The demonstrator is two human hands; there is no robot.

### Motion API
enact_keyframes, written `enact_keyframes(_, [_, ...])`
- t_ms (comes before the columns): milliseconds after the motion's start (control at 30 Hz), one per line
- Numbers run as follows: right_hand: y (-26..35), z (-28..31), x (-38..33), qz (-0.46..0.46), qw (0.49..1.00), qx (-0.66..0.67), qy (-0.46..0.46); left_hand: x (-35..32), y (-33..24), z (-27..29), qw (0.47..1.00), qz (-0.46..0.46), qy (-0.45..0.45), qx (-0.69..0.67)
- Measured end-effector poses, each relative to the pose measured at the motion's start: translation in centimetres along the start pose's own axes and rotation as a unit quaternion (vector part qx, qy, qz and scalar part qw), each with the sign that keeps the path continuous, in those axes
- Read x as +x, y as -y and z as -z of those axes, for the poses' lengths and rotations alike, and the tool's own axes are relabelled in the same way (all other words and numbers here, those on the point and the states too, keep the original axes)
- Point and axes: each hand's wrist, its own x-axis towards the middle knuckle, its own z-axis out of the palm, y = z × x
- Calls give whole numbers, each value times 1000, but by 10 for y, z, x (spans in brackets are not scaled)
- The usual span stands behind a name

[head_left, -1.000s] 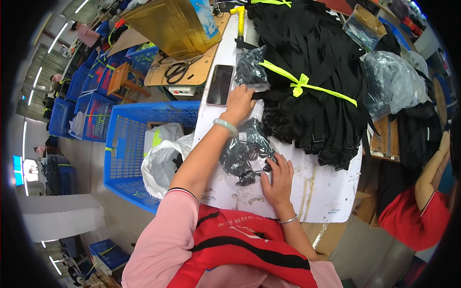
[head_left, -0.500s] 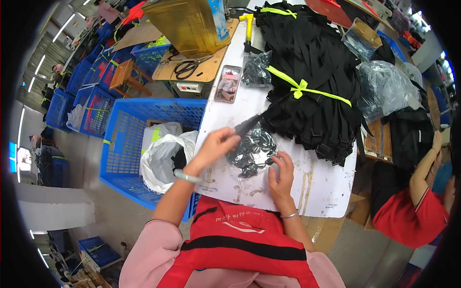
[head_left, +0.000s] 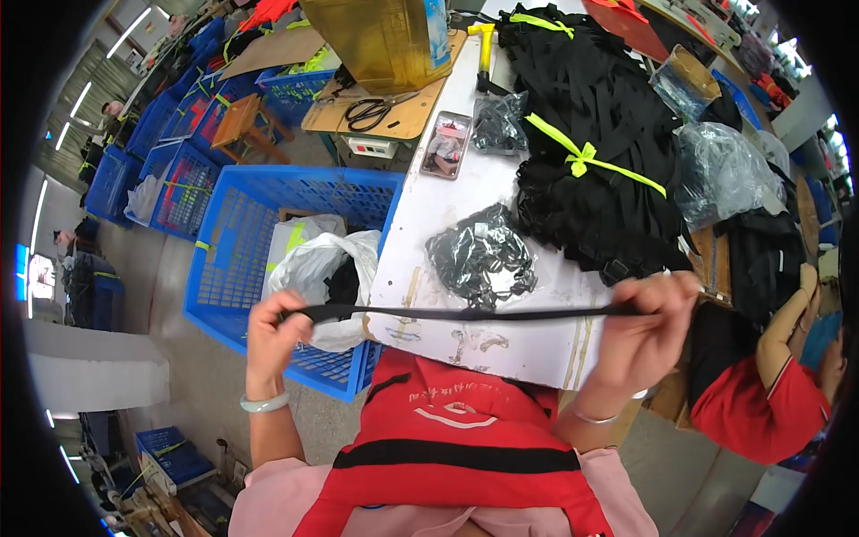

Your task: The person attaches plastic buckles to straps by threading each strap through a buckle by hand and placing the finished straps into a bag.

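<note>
A thin black strap [head_left: 465,313] is stretched taut and level in front of my chest. My left hand [head_left: 273,336] pinches its left end, out over the blue crate. My right hand [head_left: 649,327] pinches the right end, past the white table's [head_left: 429,215] right front corner. Just beyond the strap, a clear bag of black buckles [head_left: 480,258] lies on the table. A large pile of black straps tied with a yellow-green ribbon [head_left: 591,157] fills the far right of the table.
A blue plastic crate [head_left: 268,268] holding white bags stands left of the table. A phone [head_left: 446,143], a second small bag [head_left: 499,121], scissors [head_left: 371,109] and a brown box [head_left: 385,40] lie farther back. Another person in red [head_left: 769,394] stands at my right.
My left hand drew a strap from the far pile back toward me. Both hands then left the table and pulled the strap out straight between them.
</note>
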Motion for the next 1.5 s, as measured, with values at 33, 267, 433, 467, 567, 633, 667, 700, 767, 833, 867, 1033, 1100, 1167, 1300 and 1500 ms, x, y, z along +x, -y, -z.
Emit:
enact_keyframes(33, [11,12,4,40,999,-28,-21,-1,9,7,995,37,-60,-72])
enact_keyframes(267, [77,139,-36,153,914,-262,-268,17,70,-5,844,51,-282,-453])
enact_keyframes(433, [48,135,-80,-68,749,-578,-317,34,89,-58,862,90,-168,-469])
enact_keyframes(467, [41,130,-91,-176,726,-628,-219,35,80,-80,866,94,-144,-470])
enact_keyframes(567, [-9,101,-108,-531,789,-310,-19,30,36,-146,944,42,-64,-322])
enact_keyframes(633, [-55,80,-113,-522,824,-199,93,23,27,-173,947,-17,6,-319])
enact_keyframes(667, [-72,66,-109,-513,847,-127,61,18,28,-177,948,-12,10,-317])
enact_keyframes(700, [-83,57,-102,-502,863,-52,31,14,27,-180,947,-5,-11,-320])
enact_keyframes(767, [-90,67,-103,-346,933,-65,-67,16,30,-178,948,-16,-36,-316])
enact_keyframes(833, [-72,89,-100,-198,962,-64,-179,18,37,-165,931,-1,-114,-348])
enact_keyframes(867, [-57,97,-93,-158,956,-48,-242,19,44,-157,931,0,-116,-347])
enact_keyframes(1033, [44,156,-93,71,866,-174,-463,37,100,-120,920,31,-248,-301])
enact_keyframes(1100, [76,166,-107,61,905,-220,-359,51,103,-137,961,83,-178,-193])
enact_keyframes(1167, [69,142,-95,45,855,-306,-417,65,103,-159,990,135,-36,22])
enact_keyframes(1300, [39,137,-101,-115,798,-512,-298,89,130,-203,885,-161,193,392])
enact_keyframes(1500, [-9,160,-121,-196,717,-647,-173,96,140,-214,814,-128,191,533])
